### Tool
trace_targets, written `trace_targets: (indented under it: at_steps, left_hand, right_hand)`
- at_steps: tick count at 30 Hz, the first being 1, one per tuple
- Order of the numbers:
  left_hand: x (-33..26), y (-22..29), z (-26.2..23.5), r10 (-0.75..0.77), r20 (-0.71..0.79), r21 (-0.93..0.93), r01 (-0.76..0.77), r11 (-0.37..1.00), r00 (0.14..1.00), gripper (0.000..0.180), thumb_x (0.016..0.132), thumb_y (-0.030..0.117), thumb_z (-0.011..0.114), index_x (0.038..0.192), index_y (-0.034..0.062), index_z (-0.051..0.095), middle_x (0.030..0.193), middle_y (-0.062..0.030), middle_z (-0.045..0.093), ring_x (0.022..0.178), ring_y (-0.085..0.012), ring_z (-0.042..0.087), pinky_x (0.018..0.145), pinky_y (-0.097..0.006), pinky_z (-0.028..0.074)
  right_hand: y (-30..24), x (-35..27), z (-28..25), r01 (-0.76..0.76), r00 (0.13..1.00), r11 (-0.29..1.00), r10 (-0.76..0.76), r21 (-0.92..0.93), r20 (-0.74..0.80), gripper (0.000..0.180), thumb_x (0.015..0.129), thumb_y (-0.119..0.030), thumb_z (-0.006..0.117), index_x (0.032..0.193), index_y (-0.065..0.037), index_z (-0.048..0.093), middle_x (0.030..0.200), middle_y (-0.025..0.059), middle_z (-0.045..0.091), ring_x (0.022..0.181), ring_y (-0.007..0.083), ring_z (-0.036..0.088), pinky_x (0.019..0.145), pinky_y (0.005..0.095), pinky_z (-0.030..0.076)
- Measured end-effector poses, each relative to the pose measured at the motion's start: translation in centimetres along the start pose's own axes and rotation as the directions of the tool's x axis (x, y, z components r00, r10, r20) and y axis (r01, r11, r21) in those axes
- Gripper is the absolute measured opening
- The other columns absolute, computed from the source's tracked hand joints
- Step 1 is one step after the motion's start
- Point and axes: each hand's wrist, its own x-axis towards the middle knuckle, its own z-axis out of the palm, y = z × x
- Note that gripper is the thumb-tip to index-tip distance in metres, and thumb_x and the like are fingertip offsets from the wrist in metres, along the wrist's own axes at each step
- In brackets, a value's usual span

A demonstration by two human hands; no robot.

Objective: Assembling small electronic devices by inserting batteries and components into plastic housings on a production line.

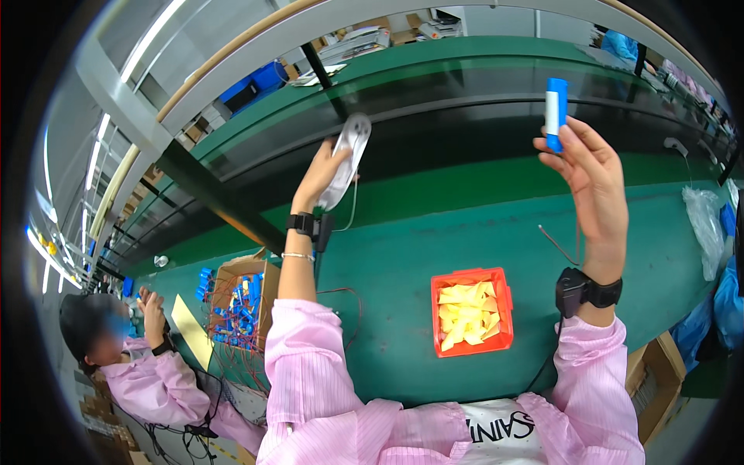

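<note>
My left hand is raised over the far part of the bench, its fingers wrapped round a long white plastic device with a rounded end. Motion blurs the device a little, and a thin pale cord hangs beside it. Higher up on the right, my right hand pinches a blue battery pack upright by its lower end. A white patch covers the pack's left side. Thin dark wires hang down near my right wrist. Between my forearms, a red bin on the bench holds many pale yellow paper pieces.
A cardboard box of blue battery packs and wires stands at left, beside a yellow sheet. A co-worker sits beyond it. A dark conveyor crosses behind the green bench. Plastic bags hang at right.
</note>
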Motion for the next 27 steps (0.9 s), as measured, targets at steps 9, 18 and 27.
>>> trace_targets:
  at_steps: [9,18,27]
  left_hand:
    - [-6.0,9.2,18.3,0.325,-0.117,-0.645,-0.321,0.694,0.939,0.032,0.092,0.018,0.051,0.118,0.0035,0.041,0.094,-0.0113,0.059,0.072,-0.0176,0.064,0.057,-0.032,0.057]
    - [-8.7,10.4,21.1,0.262,-0.232,-0.735,-0.345,0.583,0.937,0.068,0.101,0.06,0.022,0.123,0.0023,0.05,0.105,-0.0131,0.062,0.09,-0.021,0.063,0.08,-0.034,0.053]
    - [-8.9,9.9,22.4,0.254,-0.266,-0.71,-0.368,0.601,0.93,0.072,0.101,0.061,0.018,0.122,0.0007,0.049,0.105,-0.0139,0.062,0.086,-0.0221,0.065,0.073,-0.035,0.058]
  right_hand:
    - [2.6,-2.5,4.4,-0.034,0.992,0.991,0.05,-0.131,0.115,0.035,0.089,-0.004,0.068,0.121,0.008,0.059,0.101,0.0118,0.068,0.091,0.0154,0.067,0.081,0.0287,0.054]
    - [5.0,-3.1,6.1,0.028,1.0,0.941,-0.022,-0.336,0.021,0.026,0.083,-0.005,0.073,0.106,0.005,0.067,0.091,0.0114,0.07,0.082,0.0124,0.066,0.074,0.0269,0.056]
    - [5.1,-3.5,6.4,0.068,0.998,0.927,-0.065,-0.368,0.021,0.026,0.084,-0.001,0.071,0.108,0.005,0.067,0.091,0.0119,0.071,0.084,0.0135,0.068,0.076,0.0282,0.058]
